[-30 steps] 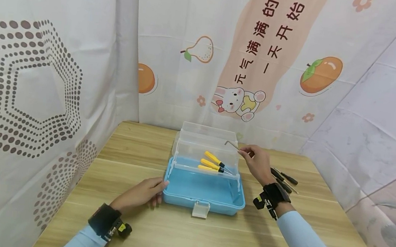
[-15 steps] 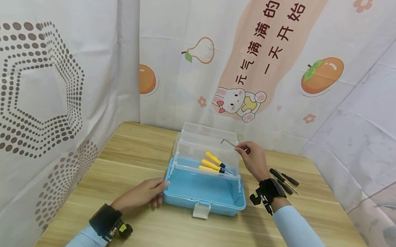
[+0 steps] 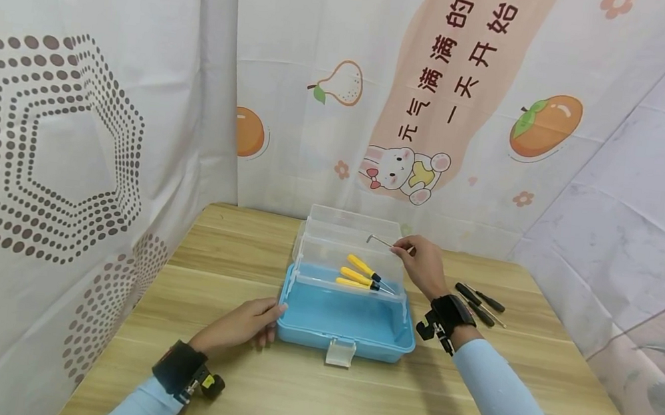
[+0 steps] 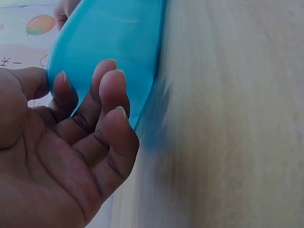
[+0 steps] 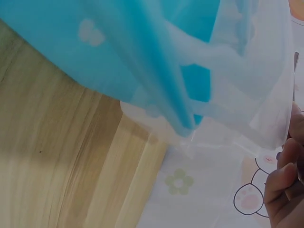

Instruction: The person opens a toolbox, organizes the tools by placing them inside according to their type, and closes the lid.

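Observation:
My left hand [image 3: 240, 324] pinches the left wall of a light-blue toolbox [image 3: 304, 337], thumb over the rim and fingers outside, as the left wrist view shows of the toolbox wall [image 4: 114, 42]. Over the box's raised clear tray [image 3: 328, 256], my right hand [image 3: 425, 264] pinches an L-shaped hex key [image 3: 381, 241] by its long arm, the bent end pointing left. Three yellow-handled screwdrivers [image 3: 356, 275] lie in the tray. In the right wrist view the fingers [image 5: 282, 183] stand beside the clear plastic, with only a sliver of the key visible.
Several black-handled screwdrivers [image 3: 482, 309] lie on the wooden table [image 3: 242, 399] right of the box. A clear latch [image 3: 340, 353] hangs at the box front. Behind stands a printed curtain [image 3: 290, 143], and the transparent lid [image 3: 355, 222] leans back before it.
My right hand has moved slightly left and farther back with the hex key, above the tray. The left hand keeps its hold on the toolbox.

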`<action>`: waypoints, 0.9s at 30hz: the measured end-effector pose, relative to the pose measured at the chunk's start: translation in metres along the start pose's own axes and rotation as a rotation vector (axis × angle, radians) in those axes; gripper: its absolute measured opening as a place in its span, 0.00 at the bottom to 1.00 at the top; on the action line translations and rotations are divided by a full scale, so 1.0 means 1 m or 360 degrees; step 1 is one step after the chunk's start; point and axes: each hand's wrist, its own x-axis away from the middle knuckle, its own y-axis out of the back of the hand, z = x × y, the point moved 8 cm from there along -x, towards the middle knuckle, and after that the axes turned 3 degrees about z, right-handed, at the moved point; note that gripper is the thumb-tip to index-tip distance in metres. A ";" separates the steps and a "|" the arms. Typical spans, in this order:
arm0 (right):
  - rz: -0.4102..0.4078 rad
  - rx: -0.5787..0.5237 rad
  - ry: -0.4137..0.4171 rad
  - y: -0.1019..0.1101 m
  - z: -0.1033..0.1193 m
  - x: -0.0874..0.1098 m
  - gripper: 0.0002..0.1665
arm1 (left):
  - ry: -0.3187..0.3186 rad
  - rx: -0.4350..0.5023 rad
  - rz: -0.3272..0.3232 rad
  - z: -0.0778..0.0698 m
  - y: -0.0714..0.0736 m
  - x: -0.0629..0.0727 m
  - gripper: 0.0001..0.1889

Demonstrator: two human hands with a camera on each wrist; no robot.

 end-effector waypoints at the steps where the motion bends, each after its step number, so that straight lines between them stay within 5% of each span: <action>1: 0.0009 0.0001 -0.0008 0.000 0.000 0.000 0.05 | 0.0002 0.0003 0.0000 0.000 0.000 0.000 0.24; 17: 0.0169 -0.0023 -0.0101 0.002 -0.006 0.001 0.10 | -0.0005 0.0014 -0.0004 -0.003 -0.001 -0.001 0.23; 23: 0.0052 -0.0080 -0.0086 0.020 -0.015 0.013 0.14 | -0.0004 0.0003 0.0003 -0.003 -0.001 0.001 0.23; 27: 0.0034 -0.0042 -0.0095 0.035 -0.044 0.026 0.16 | -0.0007 0.0001 0.0000 -0.002 0.000 0.002 0.23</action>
